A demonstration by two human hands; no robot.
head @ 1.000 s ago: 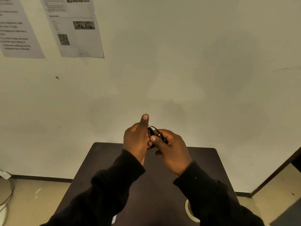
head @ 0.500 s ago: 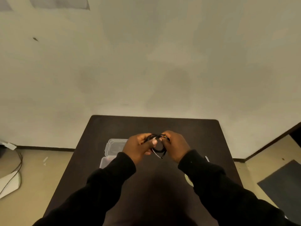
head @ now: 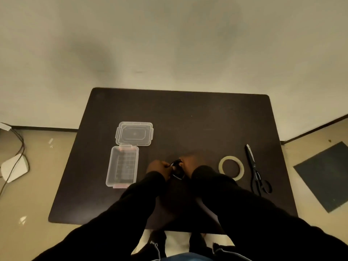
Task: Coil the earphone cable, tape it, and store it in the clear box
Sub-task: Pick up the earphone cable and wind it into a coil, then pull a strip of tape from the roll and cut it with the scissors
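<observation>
The clear box [head: 122, 167] and its lid [head: 134, 133] look like glossy transparent plastic; the dark table [head: 197, 117] is matt; the tape roll [head: 231, 167] is translucent.

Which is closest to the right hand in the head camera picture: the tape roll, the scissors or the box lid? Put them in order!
From the right hand:
1. Tape roll, just to its right.
2. Scissors, farther right, past the tape.
3. Box lid, off to the left and farther back on the table.
</observation>
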